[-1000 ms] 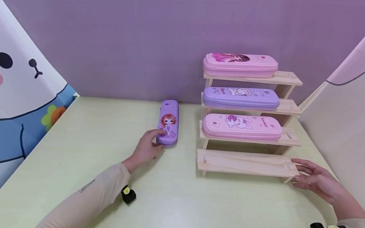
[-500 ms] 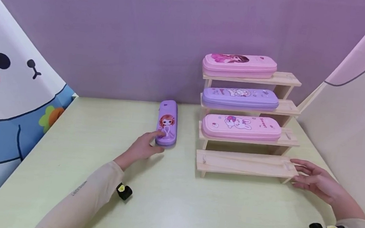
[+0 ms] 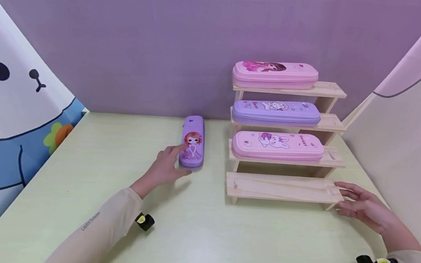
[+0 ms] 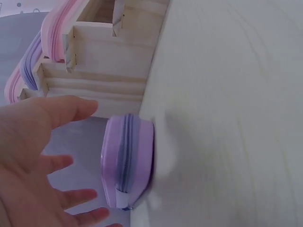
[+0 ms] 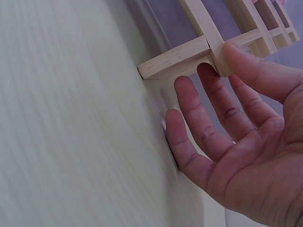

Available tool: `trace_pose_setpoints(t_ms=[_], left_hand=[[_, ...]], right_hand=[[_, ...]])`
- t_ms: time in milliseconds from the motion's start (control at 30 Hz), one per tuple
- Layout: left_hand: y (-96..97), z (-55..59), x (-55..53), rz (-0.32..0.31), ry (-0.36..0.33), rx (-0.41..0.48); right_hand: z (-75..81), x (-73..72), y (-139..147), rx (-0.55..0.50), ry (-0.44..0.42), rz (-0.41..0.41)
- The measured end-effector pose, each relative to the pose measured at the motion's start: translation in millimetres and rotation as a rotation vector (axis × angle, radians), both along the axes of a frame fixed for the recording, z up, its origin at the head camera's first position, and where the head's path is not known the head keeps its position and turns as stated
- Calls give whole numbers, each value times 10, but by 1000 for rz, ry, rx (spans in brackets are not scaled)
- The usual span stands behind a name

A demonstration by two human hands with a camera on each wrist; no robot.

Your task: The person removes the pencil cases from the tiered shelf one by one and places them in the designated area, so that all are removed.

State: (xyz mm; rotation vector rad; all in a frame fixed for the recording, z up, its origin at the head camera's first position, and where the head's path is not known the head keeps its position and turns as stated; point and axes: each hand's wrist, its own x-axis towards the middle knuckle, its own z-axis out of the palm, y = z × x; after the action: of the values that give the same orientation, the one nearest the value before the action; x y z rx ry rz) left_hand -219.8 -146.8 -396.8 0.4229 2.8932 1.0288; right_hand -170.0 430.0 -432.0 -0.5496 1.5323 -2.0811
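A purple pencil case [image 3: 193, 140] with a red-haired girl printed on it lies lengthwise on the table, left of the wooden tiered display stand [image 3: 281, 188]. My left hand [image 3: 162, 168] is spread at the case's near end. In the left wrist view a gap shows between the thumb and the zipped end of the pencil case [image 4: 125, 161]. At the stand's right end my right hand [image 3: 366, 210] holds the lowest shelf, thumb at its front edge and index finger toward the back. The right wrist view shows the other fingers curled beside the shelf's leg [image 5: 175, 59].
On the upper tiers lie a pink pencil case with a girl [image 3: 274, 75], a purple one [image 3: 276, 112] and a pink bunny one [image 3: 277, 146]. The lowest shelf is bare. A purple backdrop [image 3: 146, 49] stands behind, with printed cloth panels [image 3: 11, 108] at the sides.
My left fingertips, earlier on the near end of the purple pencil case, have opened away from its top. The case stays in place. My right hand has kept its spot on the stand.
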Motion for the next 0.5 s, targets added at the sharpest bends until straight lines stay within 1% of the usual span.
trace_pose_setpoints(t_ms=[67,167,267,333,400,500], left_hand=[[43,26,-7,14,41,80],[123,75,-20,8,96,235],[211,122,-29,2,120,381],[268,156,-31,-1,131,447],[324,186,-37,-5,121,513],[412,236,-39,-16,61,636]], right_hand=[[4,-6,0,3,-3,-1],[9,-9,1,6,-4,-2],[12,-5,-4,7,-2,-7],[13,0,-7,9,-2,-11],[13,7,-10,14,-1,-14],[21,15,-15,16,-2,-15]])
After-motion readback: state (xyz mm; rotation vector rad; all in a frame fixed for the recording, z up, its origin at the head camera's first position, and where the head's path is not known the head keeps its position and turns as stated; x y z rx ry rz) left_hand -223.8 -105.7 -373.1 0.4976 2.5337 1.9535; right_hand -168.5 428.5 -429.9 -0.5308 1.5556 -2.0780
